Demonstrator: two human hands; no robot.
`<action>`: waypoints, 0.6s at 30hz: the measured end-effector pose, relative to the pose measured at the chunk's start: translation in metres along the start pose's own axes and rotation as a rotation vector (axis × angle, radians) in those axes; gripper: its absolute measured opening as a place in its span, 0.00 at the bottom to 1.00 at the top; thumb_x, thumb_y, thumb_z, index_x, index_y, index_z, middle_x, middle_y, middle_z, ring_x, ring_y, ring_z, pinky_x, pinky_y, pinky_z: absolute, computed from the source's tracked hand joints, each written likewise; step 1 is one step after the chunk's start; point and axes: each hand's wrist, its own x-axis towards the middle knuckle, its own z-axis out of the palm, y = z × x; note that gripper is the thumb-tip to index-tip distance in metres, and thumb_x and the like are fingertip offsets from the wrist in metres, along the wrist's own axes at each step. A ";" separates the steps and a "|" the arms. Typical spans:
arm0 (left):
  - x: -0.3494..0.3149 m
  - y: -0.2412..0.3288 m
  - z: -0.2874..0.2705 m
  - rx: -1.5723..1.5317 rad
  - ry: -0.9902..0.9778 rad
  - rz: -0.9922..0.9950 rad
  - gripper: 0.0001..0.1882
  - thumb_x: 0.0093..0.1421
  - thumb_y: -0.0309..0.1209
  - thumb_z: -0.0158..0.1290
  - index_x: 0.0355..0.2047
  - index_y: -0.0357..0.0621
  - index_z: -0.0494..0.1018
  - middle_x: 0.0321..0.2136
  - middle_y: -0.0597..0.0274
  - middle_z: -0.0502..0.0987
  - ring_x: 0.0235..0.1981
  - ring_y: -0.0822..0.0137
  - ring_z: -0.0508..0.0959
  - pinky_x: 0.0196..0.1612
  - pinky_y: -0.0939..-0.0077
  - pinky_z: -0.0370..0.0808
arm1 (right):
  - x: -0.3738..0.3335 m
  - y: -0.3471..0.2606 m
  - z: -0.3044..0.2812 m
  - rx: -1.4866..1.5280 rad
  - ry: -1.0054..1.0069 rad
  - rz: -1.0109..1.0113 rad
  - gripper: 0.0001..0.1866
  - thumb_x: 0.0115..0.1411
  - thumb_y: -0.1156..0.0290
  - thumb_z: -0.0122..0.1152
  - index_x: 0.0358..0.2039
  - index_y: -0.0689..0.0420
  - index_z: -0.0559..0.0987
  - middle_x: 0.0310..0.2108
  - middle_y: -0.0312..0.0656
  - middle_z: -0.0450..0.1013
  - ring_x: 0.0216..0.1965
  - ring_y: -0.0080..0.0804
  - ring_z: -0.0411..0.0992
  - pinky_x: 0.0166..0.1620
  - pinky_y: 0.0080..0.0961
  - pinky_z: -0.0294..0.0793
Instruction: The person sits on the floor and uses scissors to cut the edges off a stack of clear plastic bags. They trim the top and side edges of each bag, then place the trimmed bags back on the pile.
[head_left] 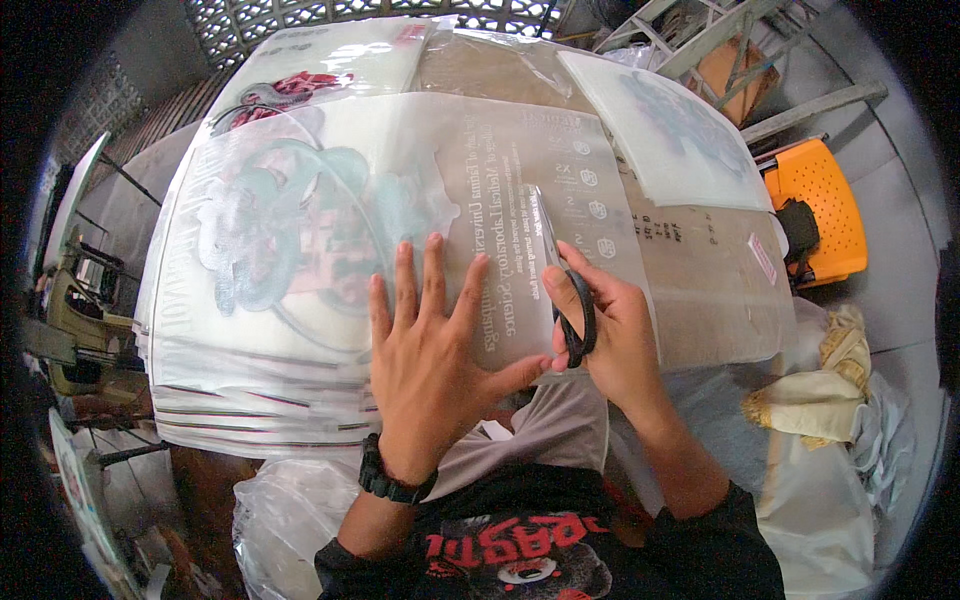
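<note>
My left hand (428, 345) lies flat, fingers spread, on a translucent printed plastic sheet (570, 125) across the table. A black watch is on that wrist. In my right hand (622, 340) is a pair of scissors (578, 325), black-handled, its metal blades pointing away from me over the sheet. Whether the blades are parted is hard to make out. Under the sheet's left part lies a thick stack of printed sheets (215, 370), their edges fanned toward me. A pale teal and pink design shows there.
Brown plastic-covered tabletop (705, 300) shows at the right. Another pile of printed sheets (680, 140) sits far right, and red-and-grey material (290, 92) lies far left. Beyond the right edge are an orange chair (825, 210) and a crumpled cream cloth (815, 400).
</note>
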 end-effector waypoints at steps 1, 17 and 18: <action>0.001 0.000 -0.001 -0.003 0.000 0.000 0.52 0.43 0.68 0.57 0.64 0.53 0.62 0.67 0.49 0.53 0.69 0.47 0.48 0.68 0.46 0.43 | 0.002 -0.001 -0.001 -0.009 -0.003 -0.010 0.34 0.63 0.55 0.59 0.59 0.69 0.65 0.12 0.34 0.66 0.12 0.19 0.65 0.17 0.21 0.63; -0.034 0.013 -0.029 -0.162 -0.233 0.020 0.52 0.40 0.67 0.58 0.63 0.55 0.63 0.68 0.49 0.51 0.69 0.44 0.48 0.67 0.46 0.43 | -0.054 0.001 -0.012 0.029 0.040 0.159 0.30 0.64 0.63 0.58 0.63 0.63 0.63 0.14 0.33 0.67 0.14 0.17 0.65 0.19 0.19 0.65; -0.041 0.018 -0.037 -0.155 -0.271 0.021 0.52 0.40 0.67 0.59 0.62 0.55 0.64 0.67 0.49 0.52 0.69 0.44 0.49 0.67 0.47 0.44 | -0.068 0.006 -0.010 0.040 0.042 0.163 0.30 0.65 0.64 0.57 0.63 0.64 0.62 0.14 0.33 0.67 0.15 0.17 0.66 0.19 0.19 0.65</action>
